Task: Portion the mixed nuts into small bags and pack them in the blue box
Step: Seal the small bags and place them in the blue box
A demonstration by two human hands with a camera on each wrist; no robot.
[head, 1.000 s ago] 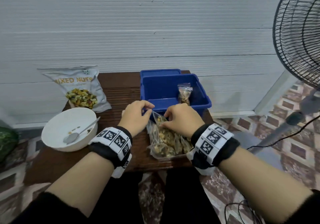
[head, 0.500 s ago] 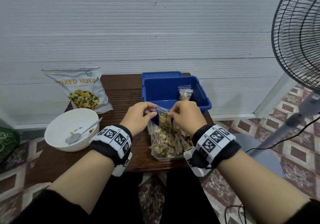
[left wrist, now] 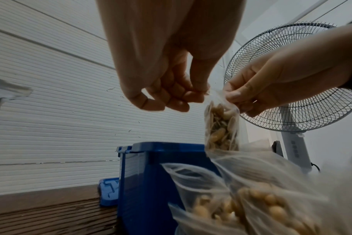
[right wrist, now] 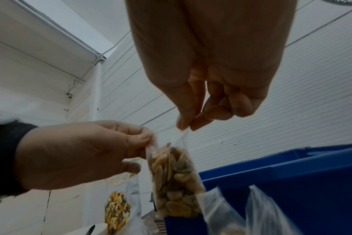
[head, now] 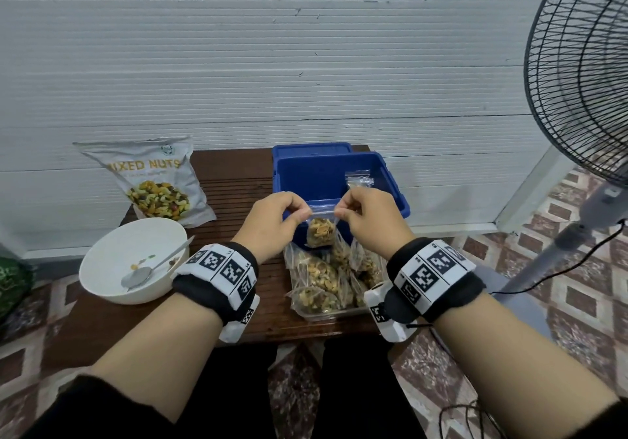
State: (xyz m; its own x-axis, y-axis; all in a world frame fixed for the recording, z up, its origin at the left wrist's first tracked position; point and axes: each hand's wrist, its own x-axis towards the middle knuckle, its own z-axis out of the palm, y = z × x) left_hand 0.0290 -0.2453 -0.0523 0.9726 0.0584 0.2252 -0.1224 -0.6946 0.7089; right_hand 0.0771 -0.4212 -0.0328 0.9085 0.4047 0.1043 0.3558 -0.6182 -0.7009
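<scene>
Hands pinching top corners of small clear plastic bag (head: 321, 234): left hand (head: 272, 222), right hand (head: 368, 217). Lumpy nuts inside; hanging above near rim of glossy blue box (head: 396, 200), over crinkled filled bags (head: 323, 285) on slatted wooden table (head: 238, 194).

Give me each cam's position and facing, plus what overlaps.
Head: on the head, looking forward and down at the table; shows both forearms, left hand, right hand.
Left wrist: under the left hand, looking up along the fingers at the bag and fan.
Right wrist: under the right hand, looking up at the bag and wall.
Shared: all three show both hands pinching the bag by the blue box.
</scene>
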